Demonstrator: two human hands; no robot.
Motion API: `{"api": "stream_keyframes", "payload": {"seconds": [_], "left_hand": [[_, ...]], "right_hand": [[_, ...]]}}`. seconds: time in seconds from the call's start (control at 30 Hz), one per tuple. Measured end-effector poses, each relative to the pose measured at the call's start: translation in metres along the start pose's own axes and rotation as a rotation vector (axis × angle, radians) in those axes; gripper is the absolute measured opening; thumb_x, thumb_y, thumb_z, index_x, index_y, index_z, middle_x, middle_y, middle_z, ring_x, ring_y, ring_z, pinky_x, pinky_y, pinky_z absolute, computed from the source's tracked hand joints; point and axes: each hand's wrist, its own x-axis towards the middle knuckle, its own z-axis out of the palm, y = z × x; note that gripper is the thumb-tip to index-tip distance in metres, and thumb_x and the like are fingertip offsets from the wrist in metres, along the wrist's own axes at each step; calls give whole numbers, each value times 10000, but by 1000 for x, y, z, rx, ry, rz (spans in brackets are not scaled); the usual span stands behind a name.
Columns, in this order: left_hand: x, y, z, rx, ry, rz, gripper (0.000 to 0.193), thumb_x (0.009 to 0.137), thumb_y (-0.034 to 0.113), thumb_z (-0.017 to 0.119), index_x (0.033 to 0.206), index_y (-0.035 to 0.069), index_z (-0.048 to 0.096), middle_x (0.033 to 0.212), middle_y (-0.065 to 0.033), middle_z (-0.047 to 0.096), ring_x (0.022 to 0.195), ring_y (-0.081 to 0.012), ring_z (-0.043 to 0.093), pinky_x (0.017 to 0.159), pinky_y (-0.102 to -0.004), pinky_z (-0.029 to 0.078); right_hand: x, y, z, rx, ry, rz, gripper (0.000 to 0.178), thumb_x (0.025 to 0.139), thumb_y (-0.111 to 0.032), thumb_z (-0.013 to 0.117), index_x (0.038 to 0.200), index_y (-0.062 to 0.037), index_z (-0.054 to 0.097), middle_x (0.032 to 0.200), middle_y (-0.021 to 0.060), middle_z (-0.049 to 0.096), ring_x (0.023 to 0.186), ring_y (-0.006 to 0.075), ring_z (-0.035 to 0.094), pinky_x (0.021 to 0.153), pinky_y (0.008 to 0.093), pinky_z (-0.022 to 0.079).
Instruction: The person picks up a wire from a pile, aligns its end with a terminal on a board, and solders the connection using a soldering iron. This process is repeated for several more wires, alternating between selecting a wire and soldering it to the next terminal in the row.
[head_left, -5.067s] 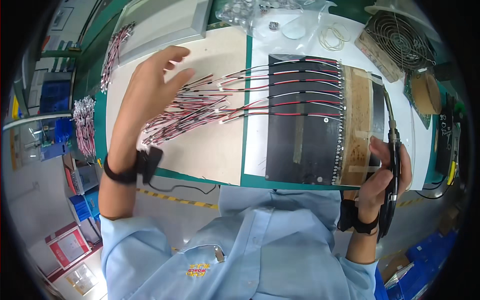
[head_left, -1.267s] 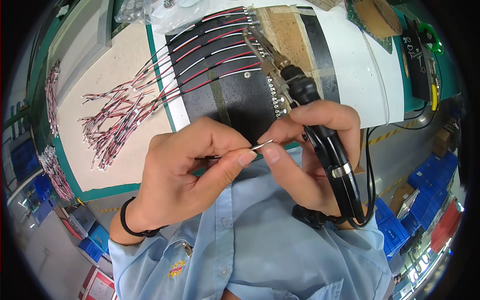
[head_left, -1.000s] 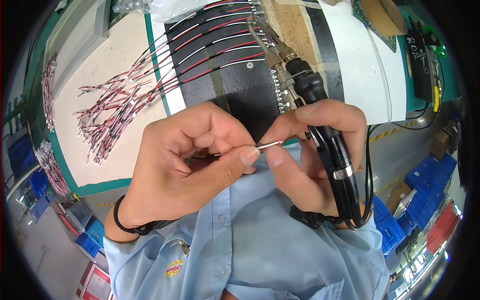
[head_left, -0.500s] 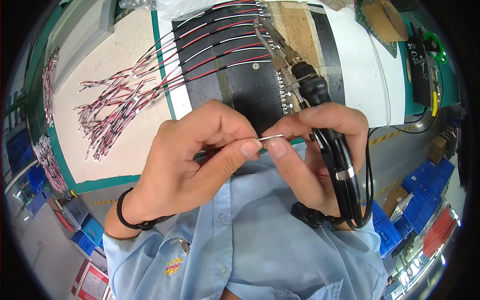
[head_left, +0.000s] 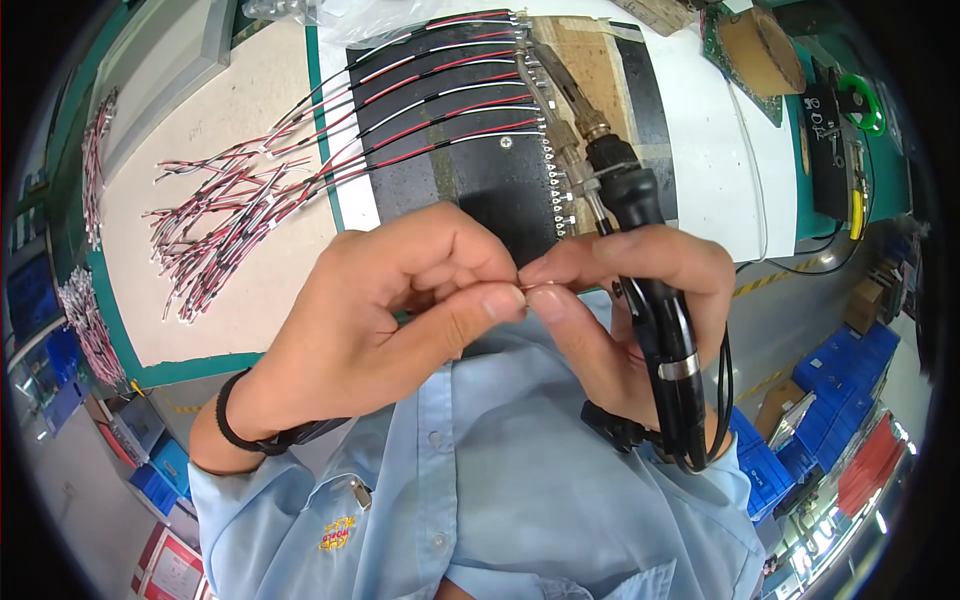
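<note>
In front of my chest, my left hand (head_left: 390,310) is closed, its thumb and forefinger pinching a thin wire (head_left: 538,285). My right hand (head_left: 590,335) meets it fingertip to fingertip, with thumb and forefinger pressed around the wire's end. Only a short bit of wire shows between the hands. A black soldering iron (head_left: 632,200) with a metal feed tube alongside also rests in my right hand, its tip pointing up and away. Beyond the hands, red, black and white wires (head_left: 440,105) lie in rows across a black board (head_left: 490,195), their ends at a column of small metal terminals (head_left: 553,185).
Loose wire ends (head_left: 220,235) fan out over a pale board at left. More wire bundles (head_left: 92,325) hang at the left table edge. A cardboard spool (head_left: 760,50) and a black stand (head_left: 825,150) are at far right. Blue bins (head_left: 835,380) stand beyond the table.
My right thumb and forefinger have closed over the wire end, which stuck out visibly before. The whole view has shifted slightly; the laid-out wires look unchanged.
</note>
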Motion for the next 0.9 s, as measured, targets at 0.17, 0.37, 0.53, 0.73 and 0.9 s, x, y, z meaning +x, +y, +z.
{"api": "stream_keyframes", "payload": {"seconds": [0.17,0.37,0.53,0.73,0.9], "left_hand": [[-3,-8,6,26,68,77,80,965,46,623,998,-15,585,794,-65,700,733,-53,619,638,-200,467],[-2,-7,6,-4,60,62,85,975,58,613,1001,-19,587,793,-77,711,744,-67,639,661,-199,480],[-1,-2,6,31,29,45,114,985,56,582,1007,-53,556,880,-149,720,688,-61,606,597,-189,444],[6,-5,6,55,9,118,105,978,42,582,1001,-54,546,879,-157,723,634,-53,577,553,-190,428],[3,-6,7,-110,54,58,77,957,-4,590,998,-51,545,898,-171,717,778,-121,675,693,-229,519]], "right_hand": [[-4,1,9,229,133,84,506,819,118,712,1209,-5,415,929,191,674,827,198,702,735,299,571],[-1,4,13,351,189,79,442,809,102,734,1158,19,474,922,165,673,804,185,707,695,287,580],[3,7,3,255,119,18,408,816,116,715,1141,31,483,893,172,682,782,196,710,695,288,583],[0,2,2,252,77,139,511,852,98,682,1234,-35,369,921,212,686,855,225,701,765,328,564],[-3,1,8,298,144,192,528,853,92,685,1251,-46,368,926,205,688,879,206,690,782,324,547]]}}
